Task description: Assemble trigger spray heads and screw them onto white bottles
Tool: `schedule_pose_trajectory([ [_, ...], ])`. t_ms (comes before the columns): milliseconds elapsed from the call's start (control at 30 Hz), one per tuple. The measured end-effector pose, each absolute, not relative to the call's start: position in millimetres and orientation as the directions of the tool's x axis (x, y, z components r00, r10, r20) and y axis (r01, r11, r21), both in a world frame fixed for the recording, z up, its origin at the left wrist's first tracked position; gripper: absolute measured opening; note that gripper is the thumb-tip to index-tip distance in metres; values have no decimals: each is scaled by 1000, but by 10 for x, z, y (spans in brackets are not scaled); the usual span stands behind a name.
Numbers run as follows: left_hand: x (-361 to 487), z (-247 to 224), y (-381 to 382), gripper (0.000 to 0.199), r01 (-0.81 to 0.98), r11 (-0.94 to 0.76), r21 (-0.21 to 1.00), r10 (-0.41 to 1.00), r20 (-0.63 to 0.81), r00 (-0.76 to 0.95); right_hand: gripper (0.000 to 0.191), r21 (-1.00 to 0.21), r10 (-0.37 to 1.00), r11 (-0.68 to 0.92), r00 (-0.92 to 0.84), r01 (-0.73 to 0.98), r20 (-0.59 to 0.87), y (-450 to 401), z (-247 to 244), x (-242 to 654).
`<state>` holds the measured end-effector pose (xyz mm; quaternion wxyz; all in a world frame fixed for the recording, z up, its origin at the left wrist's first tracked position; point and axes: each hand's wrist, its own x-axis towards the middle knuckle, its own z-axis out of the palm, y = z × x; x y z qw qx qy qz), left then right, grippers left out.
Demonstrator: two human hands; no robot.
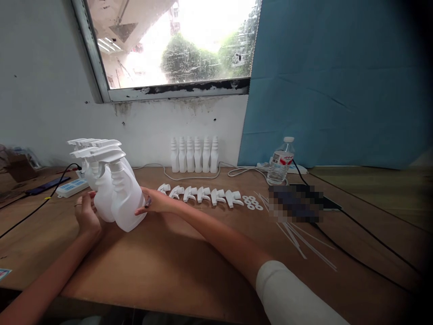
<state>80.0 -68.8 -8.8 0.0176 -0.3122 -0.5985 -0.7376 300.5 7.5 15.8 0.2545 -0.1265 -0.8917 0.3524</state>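
Note:
Several white spray bottles with trigger heads fitted stand in a close group at the left; the nearest spray bottle [127, 201] is tilted slightly. My right hand [154, 201] is pressed against the group's right side, its fingers partly behind the bottles. At the left side, my left hand [87, 211], with a ring on one finger, has curled fingers around the bottles' edge. To the right lies a row of loose white trigger heads [204, 194], with several small white rings [251, 206] beside them. Thin white tubes [294, 239] lie farther right.
Several white bottles without heads [194, 155] stand by the wall. A clear water bottle [278, 168] is at the back right, near a blurred dark object [296, 203] and black cables. A white power strip [72, 188] and a phone [47, 185] lie at the left.

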Motion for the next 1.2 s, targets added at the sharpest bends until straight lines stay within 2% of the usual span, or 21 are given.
schedule_pose_trajectory([
  [67,825,4,-826,35,501,-334,798,252,588,-769,80,-707,421,706,-821,30,385,53,226,3020],
  [133,913,65,-995,32,663,-338,668,184,738,-649,75,-709,438,705,-789,4,432,26,292,3025],
  [167,980,77,-1082,30,742,-315,592,196,805,-560,74,-708,453,706,-769,1,451,13,319,3021],
  [233,1134,65,-1232,33,837,-239,493,320,853,-411,74,-714,500,699,-733,29,460,-12,358,2999],
  [333,1321,-2,-1361,52,893,-93,441,521,786,-334,73,-735,582,673,-672,82,458,-41,404,2938],
  [433,1396,-34,-1380,63,880,93,465,645,645,-409,69,-747,624,661,-608,74,491,-55,470,2867],
  [533,1421,5,-1358,65,831,255,494,733,462,-499,66,-746,630,662,-589,68,506,-69,538,2814],
  [633,1475,55,-1370,67,806,299,511,753,392,-528,63,-758,626,651,-596,46,502,-130,573,2834],
  [767,1624,73,-1496,65,768,250,590,767,363,-529,56,-808,619,589,-631,-23,469,-328,622,3060],
  [900,1837,147,-1624,63,783,179,596,792,386,-474,40,-749,535,635,-594,-186,601,-532,802,3450],
  [1033,2124,377,-1600,57,858,139,495,862,365,-351,30,-622,536,750,-345,-224,771,-621,1061,3836],
  [1133,2342,567,-1496,51,872,-42,487,888,418,-191,26,-617,581,757,-208,-216,787,-638,1177,4124],
  [1200,2458,648,-1402,49,767,-271,581,908,419,3,25,-666,623,689,-234,-286,746,-640,1206,4334],
])
